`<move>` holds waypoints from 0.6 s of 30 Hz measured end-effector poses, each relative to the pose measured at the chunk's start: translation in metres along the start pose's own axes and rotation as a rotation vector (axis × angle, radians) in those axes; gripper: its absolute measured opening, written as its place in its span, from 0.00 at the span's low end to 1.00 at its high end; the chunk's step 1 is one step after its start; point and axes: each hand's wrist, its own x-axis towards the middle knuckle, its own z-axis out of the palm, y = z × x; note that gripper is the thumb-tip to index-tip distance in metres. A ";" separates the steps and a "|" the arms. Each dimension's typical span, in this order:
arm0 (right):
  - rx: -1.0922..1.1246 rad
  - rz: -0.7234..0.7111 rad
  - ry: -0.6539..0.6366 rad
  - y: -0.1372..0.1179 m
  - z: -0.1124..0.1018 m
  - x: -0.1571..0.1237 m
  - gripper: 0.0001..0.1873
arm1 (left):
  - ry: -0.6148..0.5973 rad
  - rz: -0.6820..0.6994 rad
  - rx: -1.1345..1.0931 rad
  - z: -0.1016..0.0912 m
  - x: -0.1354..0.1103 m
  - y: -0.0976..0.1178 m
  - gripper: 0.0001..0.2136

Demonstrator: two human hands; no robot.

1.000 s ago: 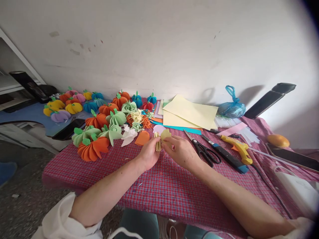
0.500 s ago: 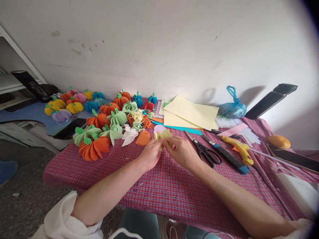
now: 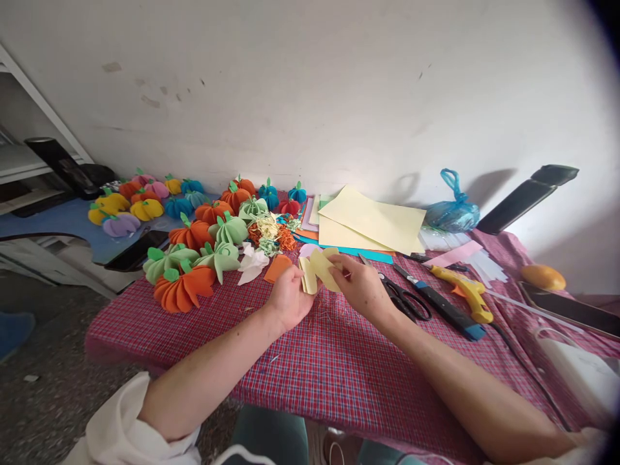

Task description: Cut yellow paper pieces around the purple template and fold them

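Pale yellow folded paper pieces (image 3: 307,276) are pinched in my left hand (image 3: 288,298), stacked with their edges showing. My right hand (image 3: 364,287) grips a pale yellow paper piece (image 3: 323,268) by its right side, spread open beside the stack. Whether this piece is joined to the stack I cannot tell. Just left of my left hand lies an orange paper piece (image 3: 278,266), and behind the yellow pieces lies a lilac one (image 3: 308,249). Black-handled scissors (image 3: 405,300) lie close to my right hand, partly hidden by it.
Paper pumpkins (image 3: 188,234) crowd the left side, near shredded paper (image 3: 267,227). Yellow sheets (image 3: 372,216) lie at the back. On the right are a blue-black cutter (image 3: 448,311), a yellow glue gun (image 3: 465,294) with a cord, a blue bag (image 3: 453,213) and an orange fruit (image 3: 542,276).
My hands have moved slightly apart. The yellow paper between them is spread wider, and my right hand has shifted a little up and to the right.
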 end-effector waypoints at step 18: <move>-0.098 -0.169 -0.136 -0.020 -0.007 -0.011 0.15 | 0.099 -0.010 0.068 -0.001 0.001 -0.005 0.09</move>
